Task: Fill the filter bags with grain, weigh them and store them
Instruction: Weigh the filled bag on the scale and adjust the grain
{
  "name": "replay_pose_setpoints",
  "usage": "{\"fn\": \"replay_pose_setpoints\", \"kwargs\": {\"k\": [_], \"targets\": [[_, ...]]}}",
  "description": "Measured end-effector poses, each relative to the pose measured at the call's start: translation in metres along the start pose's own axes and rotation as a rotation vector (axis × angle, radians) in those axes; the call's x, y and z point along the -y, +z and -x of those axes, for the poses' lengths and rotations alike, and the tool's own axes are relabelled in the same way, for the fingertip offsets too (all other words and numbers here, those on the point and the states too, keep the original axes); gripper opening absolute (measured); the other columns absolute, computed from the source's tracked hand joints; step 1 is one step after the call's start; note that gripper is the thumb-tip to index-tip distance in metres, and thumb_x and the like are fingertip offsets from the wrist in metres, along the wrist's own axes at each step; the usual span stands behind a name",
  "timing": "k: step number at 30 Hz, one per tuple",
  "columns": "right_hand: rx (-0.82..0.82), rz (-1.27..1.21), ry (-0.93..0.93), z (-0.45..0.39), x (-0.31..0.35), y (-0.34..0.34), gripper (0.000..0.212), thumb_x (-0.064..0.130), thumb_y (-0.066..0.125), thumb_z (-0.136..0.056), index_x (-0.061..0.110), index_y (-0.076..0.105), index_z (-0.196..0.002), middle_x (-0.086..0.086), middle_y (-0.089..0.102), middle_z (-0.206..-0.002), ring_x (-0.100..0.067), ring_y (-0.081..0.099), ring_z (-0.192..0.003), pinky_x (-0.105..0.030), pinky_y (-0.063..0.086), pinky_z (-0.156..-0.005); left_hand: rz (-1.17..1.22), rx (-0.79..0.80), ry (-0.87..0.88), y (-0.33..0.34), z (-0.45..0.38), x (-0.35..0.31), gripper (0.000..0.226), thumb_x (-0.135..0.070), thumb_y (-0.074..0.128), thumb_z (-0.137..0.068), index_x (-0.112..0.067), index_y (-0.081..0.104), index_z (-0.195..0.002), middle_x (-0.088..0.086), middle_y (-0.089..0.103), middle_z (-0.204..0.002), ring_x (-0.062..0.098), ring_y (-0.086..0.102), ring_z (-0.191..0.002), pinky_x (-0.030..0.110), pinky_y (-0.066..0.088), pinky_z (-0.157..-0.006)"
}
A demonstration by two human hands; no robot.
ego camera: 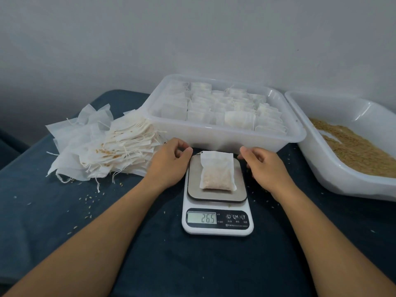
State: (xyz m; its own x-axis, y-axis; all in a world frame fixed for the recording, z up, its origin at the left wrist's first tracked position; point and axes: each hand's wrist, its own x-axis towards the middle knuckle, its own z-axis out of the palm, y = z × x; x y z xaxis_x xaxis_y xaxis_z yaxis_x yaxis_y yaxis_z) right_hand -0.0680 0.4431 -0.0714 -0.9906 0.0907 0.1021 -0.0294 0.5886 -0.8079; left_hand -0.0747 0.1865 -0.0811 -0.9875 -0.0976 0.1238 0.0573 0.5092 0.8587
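A white filter bag [217,170] with grain in its lower half lies on the steel plate of a white kitchen scale [216,217], whose display reads 26.5. My left hand [169,162] hovers just left of the bag with loosely curled fingers and holds nothing. Just right of the scale my right hand [265,166] is also loosely curled and empty. Neither hand touches the bag. Behind the scale stands a clear storage bin [222,136] with several filled bags packed in rows.
A pile of empty filter bags [102,146] with drawstrings lies at the left on the dark blue table cover [150,254]. A white tub of grain [353,151] stands at the right. Loose grains are scattered on the cover. A grey wall rises behind.
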Motion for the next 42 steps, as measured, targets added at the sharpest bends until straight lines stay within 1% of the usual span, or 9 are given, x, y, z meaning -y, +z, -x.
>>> {"fn": "replay_pose_setpoints", "kwargs": {"k": [10,13,18,23,28,33,36,38,42], "targets": [[0.043,0.019,-0.105,0.002,0.02,0.006,0.032,0.059,0.057,-0.097,0.033,0.075,-0.09,0.025,0.071,-0.09,0.002,0.064,-0.085,-0.021,0.044,-0.071,0.005,0.02,0.003,-0.001,0.0,0.0,0.007,-0.035,0.06,-0.1,-0.033,0.062,-0.094,-0.008,0.06,-0.074,0.001,0.057,-0.068,0.023,0.038,-0.062],[0.098,0.017,-0.134,0.001,0.025,0.007,0.023,0.053,0.065,-0.093,0.034,0.075,-0.085,0.012,0.073,-0.088,-0.007,0.064,-0.081,-0.025,0.05,-0.074,-0.009,0.017,0.01,-0.001,0.0,0.0,0.008,-0.035,0.061,-0.1,-0.034,0.061,-0.092,-0.009,0.059,-0.073,-0.01,0.055,-0.067,0.014,0.036,-0.056],[0.136,0.005,-0.205,0.005,0.032,0.007,0.012,0.035,0.076,-0.09,0.032,0.069,-0.081,0.018,0.069,-0.08,0.002,0.057,-0.067,-0.012,0.045,-0.064,-0.011,0.024,0.017,-0.001,0.0,0.0,0.008,-0.036,0.06,-0.101,-0.035,0.06,-0.093,-0.009,0.06,-0.074,-0.012,0.055,-0.069,0.007,0.039,-0.058],[0.16,-0.138,-0.296,0.017,0.045,0.001,0.015,0.028,0.074,-0.094,0.032,0.065,-0.082,0.006,0.07,-0.079,-0.014,0.063,-0.072,-0.024,0.051,-0.065,0.035,0.016,0.027,-0.003,0.002,-0.004,0.009,-0.035,0.06,-0.101,-0.034,0.061,-0.091,-0.009,0.061,-0.074,-0.01,0.056,-0.069,0.006,0.038,-0.059],[0.126,-0.363,-0.338,0.026,0.058,-0.004,0.021,0.019,0.072,-0.096,0.029,0.064,-0.08,0.008,0.062,-0.066,-0.002,0.053,-0.058,-0.015,0.044,-0.056,0.184,0.009,0.125,-0.005,0.011,-0.015,0.025,-0.043,0.054,-0.103,-0.032,0.065,-0.084,-0.014,0.062,-0.07,-0.005,0.054,-0.064,0.007,0.04,-0.061],[0.046,-0.425,-0.384,0.034,0.07,-0.007,0.018,0.035,0.076,-0.09,0.028,0.064,-0.079,0.0,0.066,-0.066,-0.005,0.057,-0.055,-0.018,0.048,-0.057,0.414,0.084,0.307,-0.011,0.027,-0.028,0.044,-0.063,0.033,-0.1,-0.045,0.071,-0.091,-0.019,0.065,-0.087,0.001,0.059,-0.077,0.01,0.044,-0.07],[0.013,-0.479,-0.393,0.036,0.074,-0.011,0.014,0.032,0.074,-0.088,0.025,0.064,-0.081,0.0,0.067,-0.068,-0.008,0.057,-0.055,-0.02,0.049,-0.054,0.316,0.182,0.361,-0.01,0.032,-0.034,0.026,-0.063,0.049,-0.095,-0.047,0.066,-0.109,-0.021,0.065,-0.108,0.006,0.062,-0.102,0.013,0.046,-0.081],[0.0,-0.512,-0.412,0.036,0.077,-0.014,0.017,0.03,0.076,-0.092,0.023,0.063,-0.083,-0.001,0.067,-0.07,-0.013,0.058,-0.054,-0.022,0.051,-0.055,0.321,0.272,0.351,-0.009,0.035,-0.038,0.04,-0.06,0.064,-0.088,-0.043,0.062,-0.124,-0.018,0.066,-0.12,0.008,0.063,-0.113,0.02,0.049,-0.091],[0.004,-0.607,-0.436,0.032,0.09,-0.023,0.021,0.039,0.074,-0.088,0.02,0.064,-0.085,-0.003,0.067,-0.075,-0.017,0.062,-0.061,-0.026,0.055,-0.057,0.601,0.396,0.317,-0.001,0.038,-0.055,0.045,-0.035,0.077,-0.084,-0.015,0.068,-0.124,0.007,0.074,-0.114,0.018,0.07,-0.107,0.035,0.056,-0.092]]}}
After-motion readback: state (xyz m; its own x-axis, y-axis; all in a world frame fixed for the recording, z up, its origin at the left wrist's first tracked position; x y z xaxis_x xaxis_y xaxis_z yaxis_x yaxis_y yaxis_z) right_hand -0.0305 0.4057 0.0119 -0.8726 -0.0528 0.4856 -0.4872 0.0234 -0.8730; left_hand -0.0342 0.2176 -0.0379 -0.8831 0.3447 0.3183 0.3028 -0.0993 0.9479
